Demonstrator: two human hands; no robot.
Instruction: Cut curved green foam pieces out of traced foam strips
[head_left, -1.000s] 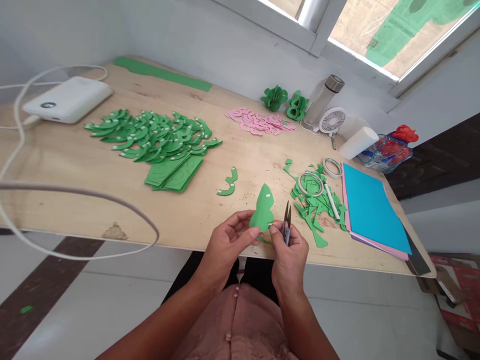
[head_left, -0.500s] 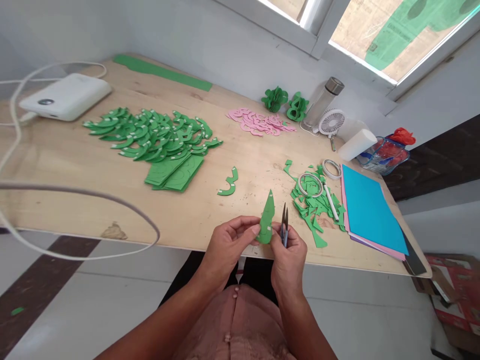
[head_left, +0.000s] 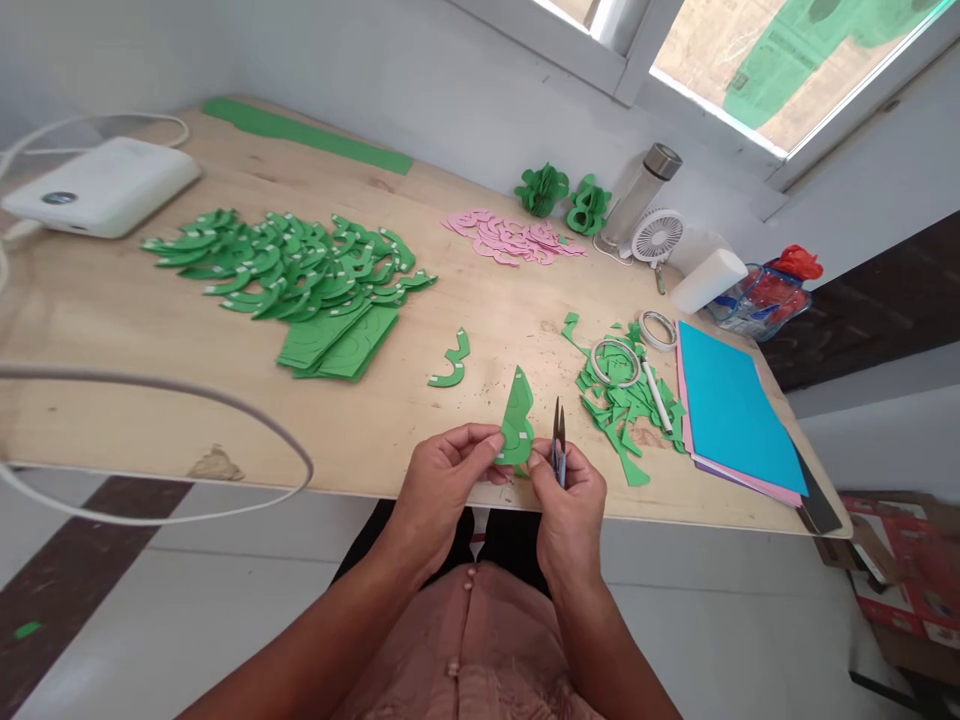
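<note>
My left hand [head_left: 442, 480] pinches a green paper piece [head_left: 517, 425] with a wavy right edge and small white patches. It is held above the table's front edge, tip pointing away from me. My right hand [head_left: 571, 500] is closed around small scissors [head_left: 559, 440], blades pointing up and away. The right thumb and fingertip are at the paper's lower right edge. Beyond my left hand lies a curved green cutout [head_left: 451, 362]. Green paper scraps [head_left: 622, 400] are heaped to the right, with a tape roll [head_left: 615, 362] and a white pen [head_left: 657, 396] on them.
Curved green cutouts [head_left: 285, 260] and green sheets [head_left: 337, 340] lie at the left, pink cutouts [head_left: 510, 238] at the back. A power bank [head_left: 105, 185] with a looping cable [head_left: 247, 400] is far left. Coloured paper [head_left: 739, 410], a fan [head_left: 657, 236] and a bottle [head_left: 643, 195] are at the right.
The green paper piece has turned in my fingers, showing more of its face and its wavy edge. Both hands sit slightly further left and higher in view. The scissors stay in my right hand.
</note>
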